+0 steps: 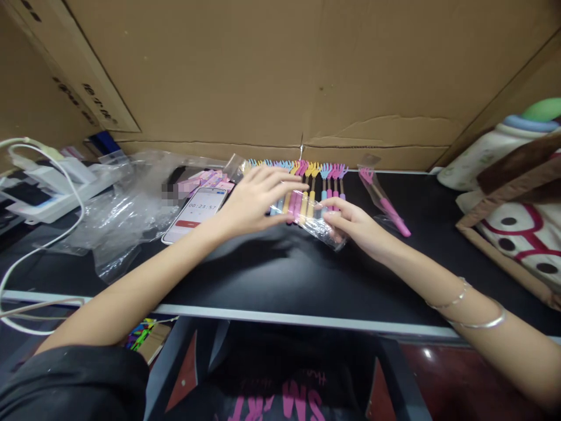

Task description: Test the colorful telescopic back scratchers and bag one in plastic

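Note:
A row of small claw-headed back scratchers (pixel 335 182) in pink, yellow, blue and purple lies against the cardboard at the back of the black table. My left hand (pixel 258 199) hovers over the row's left part, fingers stretched and thumb apart, and hides some of them. Between thumb and fingers of my right hand (pixel 348 222) is a clear plastic bag (pixel 322 225), in front of the row. Whether my left fingertips touch this bag, I cannot tell. Right of the row, a pink back scratcher (pixel 392 216) lies inside its own clear sleeve.
A phone (pixel 195 215) showing a timer lies beside my left forearm. Further left are loose clear bags (pixel 127 204), pink printed cards (pixel 204 180) and a white power strip (pixel 56 187) with cables. A bag (pixel 517 234) and a bottle (pixel 477 152) stand at the right.

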Tool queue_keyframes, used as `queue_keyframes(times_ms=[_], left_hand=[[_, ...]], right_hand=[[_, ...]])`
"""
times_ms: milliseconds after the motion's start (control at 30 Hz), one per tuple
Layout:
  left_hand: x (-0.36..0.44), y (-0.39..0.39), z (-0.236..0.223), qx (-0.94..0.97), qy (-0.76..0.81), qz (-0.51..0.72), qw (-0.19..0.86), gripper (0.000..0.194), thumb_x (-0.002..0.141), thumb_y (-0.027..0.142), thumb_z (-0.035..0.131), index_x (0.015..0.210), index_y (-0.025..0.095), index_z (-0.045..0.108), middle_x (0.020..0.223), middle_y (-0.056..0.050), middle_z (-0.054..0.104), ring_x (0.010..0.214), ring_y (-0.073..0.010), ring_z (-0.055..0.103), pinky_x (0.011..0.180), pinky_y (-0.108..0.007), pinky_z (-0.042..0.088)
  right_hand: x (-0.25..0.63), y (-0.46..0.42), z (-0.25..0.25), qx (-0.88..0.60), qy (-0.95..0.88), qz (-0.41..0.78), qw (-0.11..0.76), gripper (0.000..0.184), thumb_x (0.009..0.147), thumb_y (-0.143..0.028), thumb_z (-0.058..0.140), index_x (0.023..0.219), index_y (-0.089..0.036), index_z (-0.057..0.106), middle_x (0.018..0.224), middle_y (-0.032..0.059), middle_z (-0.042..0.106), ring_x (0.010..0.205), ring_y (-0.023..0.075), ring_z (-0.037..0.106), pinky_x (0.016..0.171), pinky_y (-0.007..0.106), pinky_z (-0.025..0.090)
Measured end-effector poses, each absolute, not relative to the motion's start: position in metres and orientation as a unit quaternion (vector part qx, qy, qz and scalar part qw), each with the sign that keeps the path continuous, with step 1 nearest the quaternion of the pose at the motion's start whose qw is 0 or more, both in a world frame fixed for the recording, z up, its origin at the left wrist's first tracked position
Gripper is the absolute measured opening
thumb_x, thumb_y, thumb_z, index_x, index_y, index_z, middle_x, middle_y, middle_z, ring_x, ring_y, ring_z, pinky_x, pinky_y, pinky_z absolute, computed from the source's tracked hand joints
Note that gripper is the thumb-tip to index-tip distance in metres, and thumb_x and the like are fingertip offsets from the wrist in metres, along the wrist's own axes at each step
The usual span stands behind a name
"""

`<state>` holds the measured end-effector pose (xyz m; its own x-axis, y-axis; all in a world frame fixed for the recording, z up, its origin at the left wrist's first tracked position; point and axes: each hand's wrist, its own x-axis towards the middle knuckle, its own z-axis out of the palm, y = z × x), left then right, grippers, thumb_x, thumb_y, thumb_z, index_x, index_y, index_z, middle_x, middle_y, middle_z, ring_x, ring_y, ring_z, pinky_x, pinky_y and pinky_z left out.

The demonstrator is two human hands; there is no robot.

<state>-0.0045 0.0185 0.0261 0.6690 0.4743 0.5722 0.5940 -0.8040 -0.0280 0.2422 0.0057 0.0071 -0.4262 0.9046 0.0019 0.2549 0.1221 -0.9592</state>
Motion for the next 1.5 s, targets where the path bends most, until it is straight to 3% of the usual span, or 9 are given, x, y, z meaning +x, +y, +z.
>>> queue_keyframes(times_ms=[100,433,667,833,1033,1500], left_hand=[[0.005,0.007,0.020,-0.930,-0.261,-0.214,0.143,0.055,0.088,0.048,0.058,0.137,0.026,0.045,0.136,-0.008,0.053,0.125,-0.0263,0.046,0.109,-0.044,0.027],[0.003,0.011,0.014,-0.927,-0.263,-0.211,0.166,0.042,0.093,0.045,0.050,0.132,0.029,0.051,0.128,-0.006,0.059,0.115,-0.0211,0.055,0.108,-0.043,0.030],[0.008,0.003,0.020,-0.907,-0.269,-0.228,0.231,0.033,0.096,0.044,0.045,0.124,0.031,0.057,0.109,-0.002,0.067,0.094,-0.0181,0.063,0.092,-0.036,0.038],[0.012,0.000,0.014,-0.903,-0.287,-0.221,0.230,0.034,0.093,0.045,0.052,0.121,0.028,0.058,0.111,-0.002,0.067,0.095,-0.0188,0.063,0.086,-0.034,0.039],[0.015,0.002,0.004,-0.903,-0.316,-0.227,0.180,0.038,0.090,0.045,0.055,0.122,0.025,0.057,0.113,-0.004,0.067,0.099,-0.0192,0.063,0.081,-0.031,0.042],[0.019,0.002,-0.008,-0.906,-0.334,-0.219,0.138,0.041,0.086,0.045,0.060,0.120,0.022,0.056,0.109,-0.003,0.068,0.096,-0.0195,0.064,0.078,-0.031,0.045]], right_hand=[[0.243,0.006,0.007,-0.415,-0.680,0.510,0.324,0.043,0.079,-0.052,0.062,0.106,-0.021,0.050,0.053,-0.0080,0.050,0.045,0.0089,0.045,0.046,0.023,0.034],[0.244,0.005,0.008,-0.380,-0.677,0.565,0.278,0.034,0.084,-0.050,0.059,0.099,-0.021,0.049,0.051,-0.0088,0.050,0.037,0.0084,0.047,0.039,0.022,0.032],[0.247,0.008,0.014,-0.415,-0.660,0.520,0.348,0.040,0.075,-0.050,0.069,0.095,-0.019,0.053,0.056,-0.0055,0.054,0.045,0.0087,0.049,0.044,0.022,0.039],[0.248,0.011,0.011,-0.440,-0.616,0.523,0.393,0.039,0.069,-0.046,0.074,0.092,-0.020,0.056,0.066,-0.0026,0.057,0.055,0.0092,0.052,0.051,0.023,0.044],[0.248,0.011,0.007,-0.446,-0.596,0.525,0.413,0.036,0.072,-0.045,0.071,0.094,-0.020,0.056,0.074,0.0002,0.061,0.061,0.0112,0.055,0.055,0.025,0.047],[0.242,0.006,0.008,-0.461,-0.659,0.510,0.306,0.038,0.077,-0.041,0.067,0.104,-0.019,0.053,0.086,0.0054,0.073,0.058,0.0115,0.062,0.059,0.026,0.048]])
